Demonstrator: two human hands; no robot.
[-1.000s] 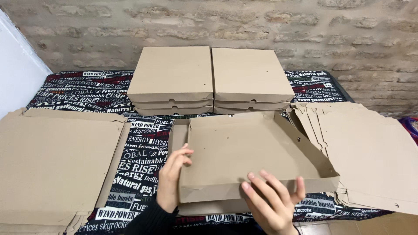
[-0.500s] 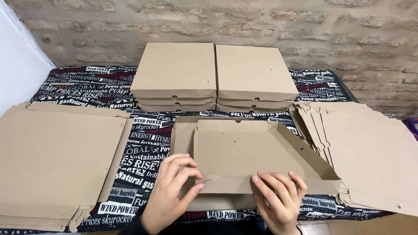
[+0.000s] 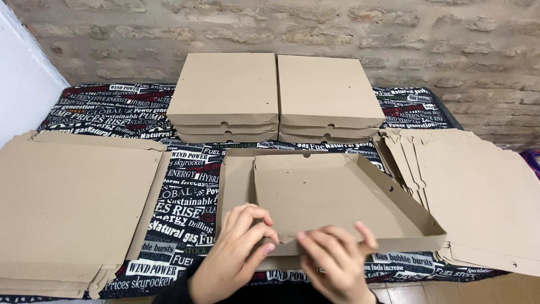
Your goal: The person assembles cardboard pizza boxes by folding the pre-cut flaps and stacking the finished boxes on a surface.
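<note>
Cardboard box (image 3: pixel 332 197), front wall pinched by both hands, left (image 3: pixel 236 253) and right (image 3: pixel 334 262).

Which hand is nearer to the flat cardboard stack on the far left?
Left. The left hand is closer to that flat cardboard stack; the right hand is farther away, beyond it.

Your hands (image 3: pixel 281 259) have open room only along the near table (image 3: pixel 185 208) strip left of the half-folded box (image 3: pixel 337 197). Flat cardboard sheets (image 3: pixel 73 208) block the left, another sheet pile (image 3: pixel 478 191) the right, and two stacks of closed boxes (image 3: pixel 275 95) wall off the back.
</note>
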